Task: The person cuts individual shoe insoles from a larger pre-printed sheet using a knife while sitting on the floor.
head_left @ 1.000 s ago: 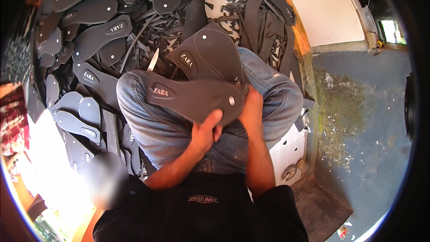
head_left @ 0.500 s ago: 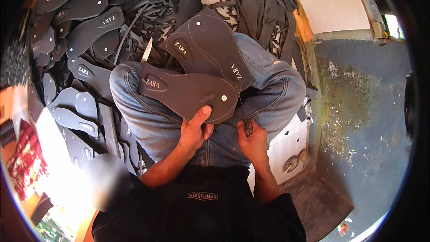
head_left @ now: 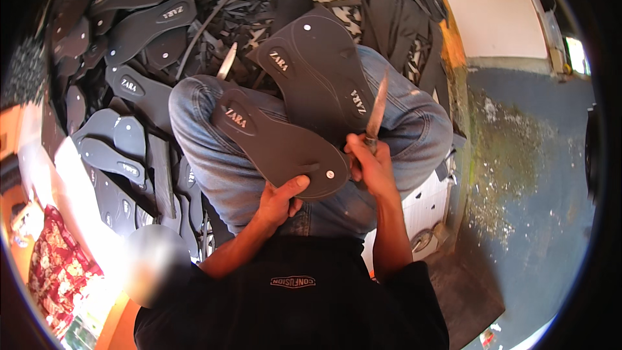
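My left hand [head_left: 280, 202] grips a dark grey sandal sole [head_left: 278, 139] by its near edge, thumb on top. This sole slants over my lap, with a pale round mark near its right end and a small dark scrap on top. My right hand [head_left: 370, 163] is closed around the handle of a knife [head_left: 379, 107]; its blade points up and away, beside the sole's right end. Beyond the held sole, a dark foam sheet [head_left: 315, 74] with outlined sole shapes rests across my legs. The knife's handle is mostly hidden by my fingers.
Many cut soles [head_left: 152, 26] are piled at the left. Narrow dark offcuts [head_left: 249, 35] cover the floor ahead. Another pointed blade [head_left: 227, 60] sticks up beside my left knee. A blue-grey surface [head_left: 512, 175] with peeling patches lies to the right.
My right hand has risen and moved slightly right, bringing the knife farther up and tilting its blade to the right. The held sole has turned clockwise, its right end lower and looking rounder.
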Tool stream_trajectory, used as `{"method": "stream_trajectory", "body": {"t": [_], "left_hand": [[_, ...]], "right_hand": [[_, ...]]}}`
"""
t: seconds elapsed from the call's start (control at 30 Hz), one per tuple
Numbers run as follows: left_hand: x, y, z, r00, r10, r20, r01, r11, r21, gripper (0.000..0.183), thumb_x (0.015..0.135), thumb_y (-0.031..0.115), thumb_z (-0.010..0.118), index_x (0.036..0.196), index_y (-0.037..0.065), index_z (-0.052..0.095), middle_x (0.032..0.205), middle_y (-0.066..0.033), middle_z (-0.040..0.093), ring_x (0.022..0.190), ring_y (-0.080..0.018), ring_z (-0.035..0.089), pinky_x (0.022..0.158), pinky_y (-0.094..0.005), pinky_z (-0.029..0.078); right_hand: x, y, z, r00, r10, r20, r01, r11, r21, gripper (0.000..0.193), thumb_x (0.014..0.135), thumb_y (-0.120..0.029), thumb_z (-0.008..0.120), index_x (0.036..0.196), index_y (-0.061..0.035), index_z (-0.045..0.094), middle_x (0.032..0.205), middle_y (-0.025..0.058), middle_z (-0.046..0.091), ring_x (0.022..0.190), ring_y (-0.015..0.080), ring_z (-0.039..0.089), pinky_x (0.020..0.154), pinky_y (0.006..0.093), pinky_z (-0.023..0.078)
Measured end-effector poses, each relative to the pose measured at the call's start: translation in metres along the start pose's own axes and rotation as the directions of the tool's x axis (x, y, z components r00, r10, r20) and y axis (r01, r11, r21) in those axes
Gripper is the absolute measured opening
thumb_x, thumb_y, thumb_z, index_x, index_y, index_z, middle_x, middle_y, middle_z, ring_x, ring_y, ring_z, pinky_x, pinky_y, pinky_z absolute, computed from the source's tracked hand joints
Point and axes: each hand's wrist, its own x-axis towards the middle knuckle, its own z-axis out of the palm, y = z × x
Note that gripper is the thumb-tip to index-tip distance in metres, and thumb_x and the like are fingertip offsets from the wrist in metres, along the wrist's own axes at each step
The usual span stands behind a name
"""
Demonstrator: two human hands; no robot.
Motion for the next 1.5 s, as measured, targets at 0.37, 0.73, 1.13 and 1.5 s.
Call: {"method": "stream_trajectory", "body": {"t": [0.37, 0.73, 1.13, 1.5], "left_hand": [[0.036, 0.111, -0.03, 0.961, 0.234, -0.149, -0.231, 0.972, 0.036, 0.024, 0.094, 0.024, 0.053, 0.102, 0.002, 0.057, 0.086, -0.009, 0.065, 0.073, -0.0183, 0.065, 0.064, -0.0296, 0.056], [0.02, 0.101, 0.016, 0.999, 0.007, -0.034, -0.001, 0.984, 0.18, 0.021, 0.089, 0.022, 0.06, 0.084, 0.002, 0.058, 0.07, -0.0064, 0.063, 0.057, -0.0113, 0.061, 0.051, -0.0222, 0.05], [0.022, 0.096, 0.019, 0.987, -0.11, 0.118, 0.064, 0.939, 0.338, 0.029, 0.086, 0.026, 0.066, 0.095, -0.002, 0.064, 0.083, -0.0038, 0.066, 0.074, -0.0092, 0.06, 0.068, -0.0238, 0.049], [0.066, 0.082, 0.011, 0.979, 0.177, 0.104, -0.202, 0.923, 0.329, 0.035, 0.091, 0.031, 0.056, 0.108, 0.001, 0.056, 0.09, -0.007, 0.062, 0.083, -0.0121, 0.06, 0.068, -0.0249, 0.051]], "right_hand": [[-0.069, 0.027, 0.018, 0.967, 0.048, 0.251, -0.043, 0.999, -0.026, 0.027, 0.086, -0.023, 0.067, 0.071, -0.003, 0.058, 0.059, -0.0059, 0.044, 0.057, 0.0033, 0.039, 0.05, 0.0224, 0.032], [-0.048, 0.029, 0.024, 0.956, -0.292, -0.021, 0.219, 0.761, -0.61, 0.04, 0.086, -0.03, 0.064, 0.062, -0.0014, 0.05, 0.046, 0.0137, 0.046, 0.042, 0.0341, 0.05, 0.043, 0.0393, 0.038], [0.005, -0.01, 0.03, 0.882, -0.437, 0.175, 0.432, 0.602, -0.672, 0.02, 0.082, -0.016, 0.062, 0.071, 0.0002, 0.057, 0.055, 0.0188, 0.053, 0.055, 0.039, 0.055, 0.053, 0.0411, 0.043], [0.018, -0.063, 0.008, 0.99, -0.133, -0.053, 0.136, 0.989, 0.058, 0.021, 0.087, -0.022, 0.065, 0.08, -0.0031, 0.059, 0.057, -0.0042, 0.045, 0.042, 0.0037, 0.038, 0.036, 0.0215, 0.027]]}}
